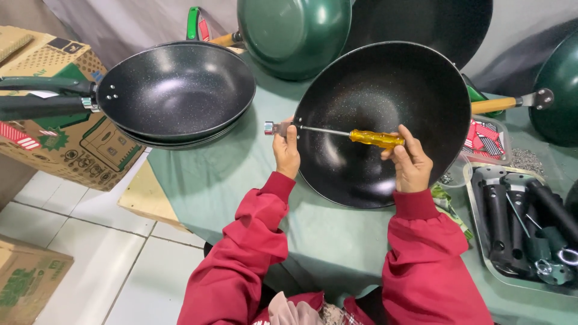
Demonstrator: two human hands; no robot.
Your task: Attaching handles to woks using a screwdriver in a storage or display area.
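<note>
A person in red sleeves sits at a table [337, 241] covered in a pale green cloth, seen from above. The right hand [410, 161] is closed around the yellow handle of a screwdriver [376, 139], thumb and fingers wrapped on it. The screwdriver lies nearly level, its long axis running right to left across the inside of a black wok [382, 120]. Its thin metal shaft points left toward the wok's rim, where a small metal handle bracket [271, 127] sticks out. The left hand [287, 150] is pinched on that rim and bracket, holding the wok tilted up toward the person. The tool tip meets the rim just beside the left thumb, so the left hand is the one nearer the working point; the right hand is at the far end of the tool.

At the table's right edge, a metal tray [481, 241] holds black handles [500, 216] and small metal fittings. Toward the left edge sits a stack of black woks [177, 90] with their handles fitted, pointing left over a cardboard box [54, 144]. At the far edge, green-backed woks [295, 33] lean upright against a grey cloth backdrop.
</note>
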